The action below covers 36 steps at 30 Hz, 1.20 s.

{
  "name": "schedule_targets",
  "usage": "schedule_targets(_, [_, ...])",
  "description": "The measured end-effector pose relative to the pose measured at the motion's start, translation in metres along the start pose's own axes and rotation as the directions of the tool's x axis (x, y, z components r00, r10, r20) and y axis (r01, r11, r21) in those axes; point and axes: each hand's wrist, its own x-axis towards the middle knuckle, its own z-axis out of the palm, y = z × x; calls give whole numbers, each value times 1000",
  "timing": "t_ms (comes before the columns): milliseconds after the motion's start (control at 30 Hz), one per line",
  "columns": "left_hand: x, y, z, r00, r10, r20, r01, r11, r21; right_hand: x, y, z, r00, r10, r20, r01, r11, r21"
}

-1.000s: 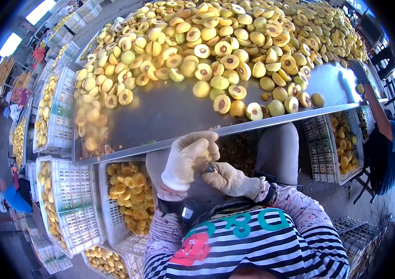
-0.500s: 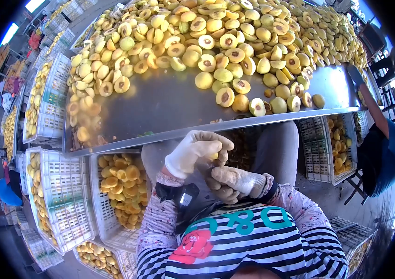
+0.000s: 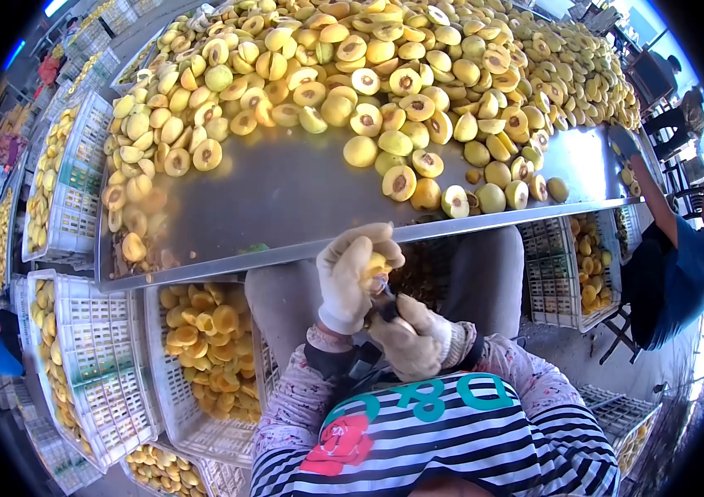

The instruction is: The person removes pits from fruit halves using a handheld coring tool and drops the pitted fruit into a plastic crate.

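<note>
Above my lap, my left hand [image 3: 352, 273], in a pale glove, holds a yellow peach half [image 3: 376, 267] with its fingers curled around it. My right hand [image 3: 414, 335], gloved too, is closed on a small pitting tool with a dark handle [image 3: 386, 309]. The metal end of the tool meets the lower side of the peach half; its exact shape is hidden by the fingers. Beyond my hands, many halved peaches [image 3: 399, 183], several with stones or dark hollows showing, lie heaped on a metal table [image 3: 286, 190].
The table's raised front edge [image 3: 302, 254] runs just beyond my hands. A white crate [image 3: 160, 348] of pitted peach halves stands at my left, with another crate [image 3: 95, 373] beside it. To the right are a crate [image 3: 552, 286] and a seated co-worker in blue [image 3: 683, 282].
My left hand has turned and lifted slightly, so the peach half shows more. My right hand has come in closer, with the tool's end now at the fruit. The view has shifted slightly.
</note>
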Motion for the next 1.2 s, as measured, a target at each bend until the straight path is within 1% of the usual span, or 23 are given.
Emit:
schedule_targets(67, [1, 4, -5, 988, -2, -155, -13, 995, -101, -3, -2, 8, 992, 33, 124, -37, 999, 28])
schedule_targets(100, [-6, 14, -4, 985, 19, -171, -24, 999, -27, -4, -5, 10, 979, 77, 186, -95, 992, 88])
schedule_targets(167, [-29, 40, 2, 977, 75, -202, -50, 991, 127, -12, -5, 6, 981, -65, -181, 59, 998, -35])
schedule_targets(200, [-42, 55, -4, 974, 188, -125, -141, 940, 311, -9, -5, 13, 832, -202, -516, 38, 950, -311])
schedule_targets(233, [-52, 67, -19, 941, 319, -113, -195, 783, 590, -11, -8, 8, 812, -206, -546, -4, 934, -358])
schedule_targets(267, [-60, 83, -22, 915, 365, -173, -114, 644, 757, -14, -6, 3, 801, -210, -560, 16, 943, -332])
schedule_targets(300, [-61, 103, -58, 893, 430, 133, -75, -149, 986, -18, -5, 1, 787, -220, -576, 38, 950, -311])
schedule_targets(333, [-69, 116, -63, 895, 333, 296, 15, -687, 726, -18, -7, 6, 781, -237, -578, 50, 946, -320])
schedule_targets(367, [-70, 120, -63, 880, 369, 299, -8, -618, 786, -15, -8, 15, 774, -252, -580, 61, 942, -329])
schedule_targets(433, [-47, 114, -9, 803, 390, 451, -260, -452, 853, -15, -12, 19, 721, -344, -602, 99, 911, -401])
schedule_targets(467, [-30, 102, 6, 837, 372, 401, -352, -195, 916, -20, -13, 17, 716, -391, -577, 145, 893, -425])
schedule_targets(500, [-12, 92, 30, 887, 271, 374, -362, -92, 927, -25, -13, 17, 709, -440, -551, 193, 872, -449])
schedule_targets(533, [17, 77, 28, 867, 174, 466, -450, -124, 884, -33, -15, 19, 704, -465, -536, 220, 861, -458])
schedule_targets(600, [73, 36, 27, 890, 93, 447, -433, -139, 891, -50, -17, 28, 691, -510, -513, 272, 840, -470])
schedule_targets(700, [120, -3, 42, 848, -140, 511, -524, -360, 772, -76, -16, 37, 667, -608, -430, 327, 758, -565])
schedule_targets(833, [127, -16, 50, 932, -139, 334, -361, -282, 889, -97, -18, 39, 616, -664, -423, 358, 715, -600])
schedule_targets(900, [118, -5, 58, 990, -95, 109, -121, -134, 984, -92, -21, 39, 661, -639, -394, 336, 722, -605])
schedule_targets(933, [104, -2, 56, 994, -107, 30, 22, 457, 889, -88, -22, 39, 682, -610, -404, 293, 733, -614])
schedule_targets(967, [89, 6, 58, 990, -138, 35, 67, 666, 743, -83, -24, 40, 702, -580, -413, 247, 743, -622])
schedule_targets(1067, [43, 6, 58, 997, -73, -18, 74, 892, 446, -57, -31, 37, 756, -514, -406, 124, 721, -682])
schedule_targets(1100, [31, 7, 50, 982, -181, -53, 188, 917, 353, -47, -32, 32, 765, -511, -393, 95, 693, -715])
schedule_targets(1167, [8, 1, 52, 972, -211, -99, 211, 977, -9, -35, -32, 26, 735, -551, -395, 0, 582, -813])
schedule_targets(1200, [0, 3, 55, 961, -217, -173, 215, 976, -30, -30, -30, 24, 731, -565, -382, -21, 541, -841])
